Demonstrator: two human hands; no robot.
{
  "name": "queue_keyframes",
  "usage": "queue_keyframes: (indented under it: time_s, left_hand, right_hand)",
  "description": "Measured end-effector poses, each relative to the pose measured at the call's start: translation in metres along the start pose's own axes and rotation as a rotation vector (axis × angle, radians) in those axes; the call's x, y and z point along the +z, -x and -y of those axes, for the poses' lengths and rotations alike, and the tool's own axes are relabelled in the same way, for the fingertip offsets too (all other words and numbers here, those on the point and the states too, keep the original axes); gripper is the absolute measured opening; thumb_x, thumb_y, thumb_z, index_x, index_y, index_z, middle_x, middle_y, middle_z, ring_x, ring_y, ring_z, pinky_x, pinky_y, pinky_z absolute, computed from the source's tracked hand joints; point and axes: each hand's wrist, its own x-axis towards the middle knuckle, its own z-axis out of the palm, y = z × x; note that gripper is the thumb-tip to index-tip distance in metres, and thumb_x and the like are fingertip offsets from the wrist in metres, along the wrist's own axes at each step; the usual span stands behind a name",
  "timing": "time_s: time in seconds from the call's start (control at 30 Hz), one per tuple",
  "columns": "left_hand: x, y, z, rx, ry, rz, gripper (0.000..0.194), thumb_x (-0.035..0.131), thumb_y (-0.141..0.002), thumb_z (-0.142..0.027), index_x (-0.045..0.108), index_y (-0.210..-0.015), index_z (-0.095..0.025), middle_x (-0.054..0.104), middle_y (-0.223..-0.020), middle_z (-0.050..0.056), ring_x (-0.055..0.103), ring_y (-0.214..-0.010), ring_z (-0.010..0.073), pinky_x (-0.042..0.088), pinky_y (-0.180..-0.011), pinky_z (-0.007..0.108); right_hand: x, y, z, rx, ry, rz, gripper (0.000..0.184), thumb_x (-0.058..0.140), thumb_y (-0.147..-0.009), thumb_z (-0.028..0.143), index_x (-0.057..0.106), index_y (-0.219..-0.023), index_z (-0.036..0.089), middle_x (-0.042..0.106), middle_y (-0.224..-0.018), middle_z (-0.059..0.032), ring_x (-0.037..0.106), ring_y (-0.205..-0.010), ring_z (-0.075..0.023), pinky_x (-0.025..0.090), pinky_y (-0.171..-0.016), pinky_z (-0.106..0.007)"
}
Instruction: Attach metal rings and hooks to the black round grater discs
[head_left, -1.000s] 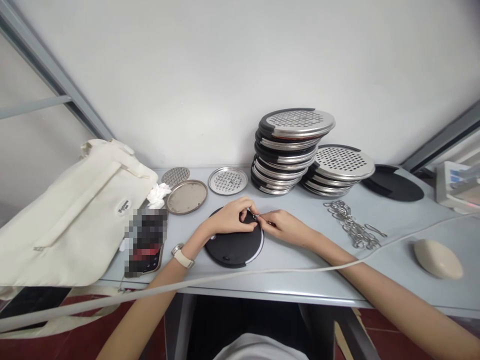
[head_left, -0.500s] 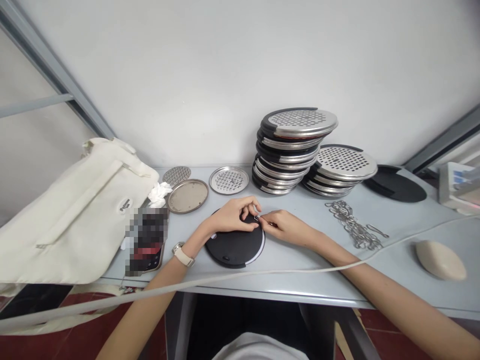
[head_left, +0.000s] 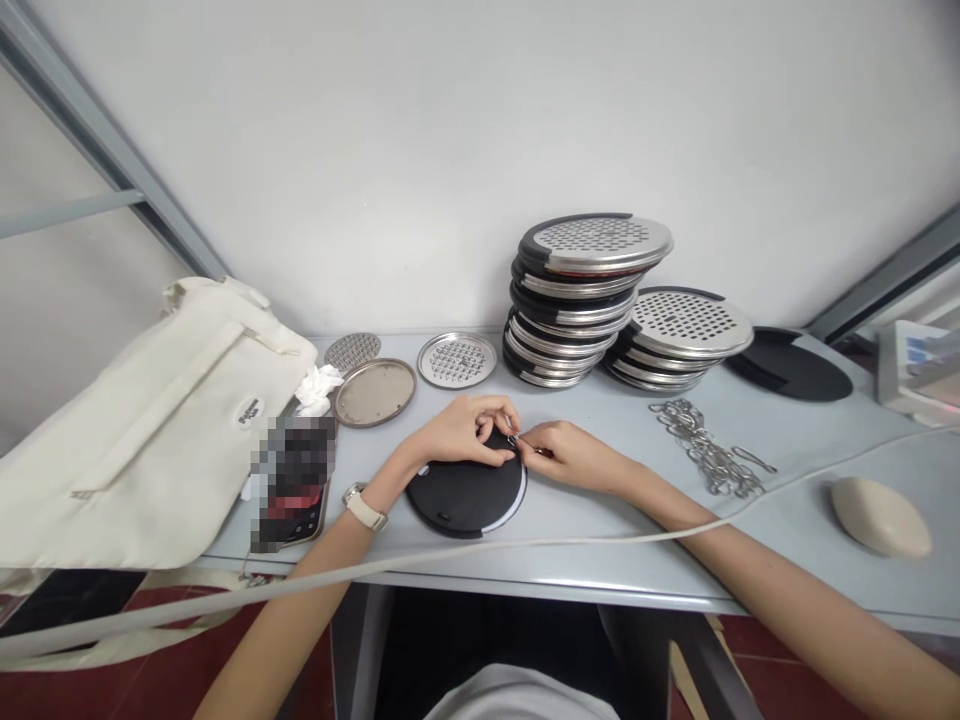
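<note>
A round black disc (head_left: 461,500) with a pale edge on its right side lies flat on the grey table. At its upper right rim is a small shiny metal clip (head_left: 512,440), partly hidden by fingers. My left hand (head_left: 459,432) rests over the top of the disc, fingers curled and fingertips closed at the clip. From the right, my right hand (head_left: 566,455) pinches the clip between thumb and forefinger, the other fingers folded in. The exact fingertip contact is too small to see clearly.
Behind stand a tall stack of perforated metal discs with black covers (head_left: 574,310) and a shorter stack (head_left: 690,325). Silver clips (head_left: 705,450) lie heaped at right, near a beige oval object (head_left: 881,515). A white cable (head_left: 570,543) crosses in front. A cream bag (head_left: 150,430) and phone (head_left: 294,485) lie left.
Both hands stay at the disc's upper right rim with the small clip. My left fingers have curled slightly more, and the disc appears a few pixels further left.
</note>
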Motion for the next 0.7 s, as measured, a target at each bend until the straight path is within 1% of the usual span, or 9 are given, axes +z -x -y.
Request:
queue_keyframes:
  time_s: [0.27,0.43,0.53,0.7]
  left_hand:
    - [0.000,0.000,-0.001,-0.023,-0.025,0.002,0.028,0.069,-0.063,-0.018,0.058,-0.089,-0.015,0.060,-0.078,-0.001,0.040,-0.050,0.0021,0.031,-0.049,0.015]
    - [0.000,0.000,-0.003,-0.014,0.014,0.005,0.027,0.068,-0.063,-0.018,0.058,-0.088,-0.015,0.059,-0.073,-0.003,0.041,-0.049,0.0026,0.030,-0.047,0.015]
    - [0.000,0.001,-0.004,-0.008,0.035,-0.001,0.027,0.068,-0.063,-0.018,0.058,-0.088,-0.015,0.059,-0.074,-0.002,0.042,-0.050,0.0031,0.030,-0.047,0.015]
    - [0.001,0.002,-0.002,0.015,0.022,-0.003,0.028,0.068,-0.063,-0.019,0.058,-0.089,-0.015,0.059,-0.075,-0.002,0.042,-0.051,0.0035,0.031,-0.048,0.016]
  right_hand:
    - [0.000,-0.001,-0.002,-0.003,-0.020,0.020,0.034,0.039,-0.087,0.025,0.045,-0.055,0.015,0.045,-0.052,0.0023,0.031,-0.048,-0.0064,0.024,-0.051,-0.022]
    - [0.001,-0.001,-0.002,0.000,-0.036,0.024,0.034,0.038,-0.088,0.026,0.043,-0.056,0.015,0.041,-0.052,0.0032,0.031,-0.048,-0.0061,0.023,-0.051,-0.022]
    - [0.000,0.000,0.000,0.012,-0.060,0.017,0.034,0.038,-0.088,0.027,0.042,-0.056,0.016,0.039,-0.052,0.0040,0.030,-0.049,-0.0061,0.023,-0.050,-0.021]
    - [-0.001,0.001,0.008,0.075,-0.118,-0.032,0.026,0.039,-0.088,0.029,0.047,-0.066,0.016,0.042,-0.056,0.0046,0.034,-0.050,-0.0070,0.026,-0.050,-0.021]
